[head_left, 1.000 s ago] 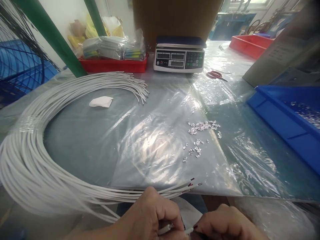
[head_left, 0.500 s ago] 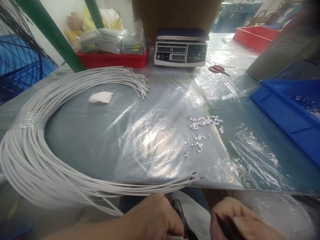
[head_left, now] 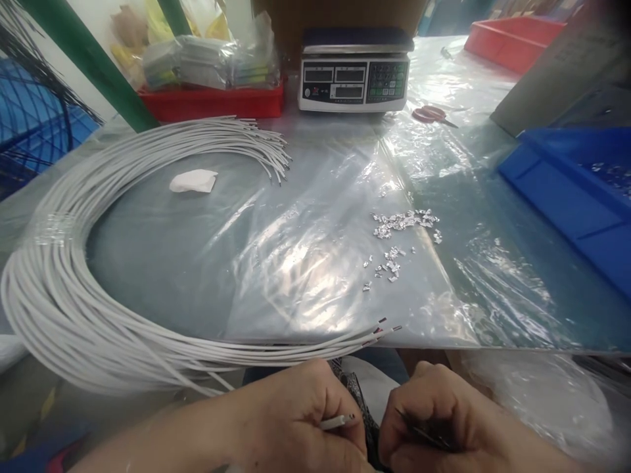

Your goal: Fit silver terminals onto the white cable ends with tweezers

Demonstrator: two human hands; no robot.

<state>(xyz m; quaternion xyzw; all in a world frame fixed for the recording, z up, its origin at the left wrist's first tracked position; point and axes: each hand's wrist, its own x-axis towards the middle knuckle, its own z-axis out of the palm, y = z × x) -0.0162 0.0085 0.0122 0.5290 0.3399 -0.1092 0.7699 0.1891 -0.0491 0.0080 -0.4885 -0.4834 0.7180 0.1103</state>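
At the bottom centre, my left hand (head_left: 310,420) is closed around a white cable (head_left: 338,422), whose cut end pokes out between thumb and fingers. Close by on the right, my right hand (head_left: 438,420) grips a dark, slim pointed tool (head_left: 426,435); its exact kind is partly hidden by the fingers. A large coil of white cables (head_left: 54,282) curves over the left of the table, with stripped dark ends at the front edge and at the back. Small shiny metal pieces (head_left: 401,223) lie scattered right of the middle.
A digital scale (head_left: 352,75) stands at the back, beside a red tray (head_left: 211,104) of bagged items. Red-handled scissors (head_left: 431,115) lie right of it. At the right are a blue bin (head_left: 562,190) and another red tray (head_left: 513,43). White crumpled paper (head_left: 194,180) lies inside the coil.
Both hands have risen slightly and come closer together. The cable end in my left hand now shows plainly. The view has tipped a little downward.
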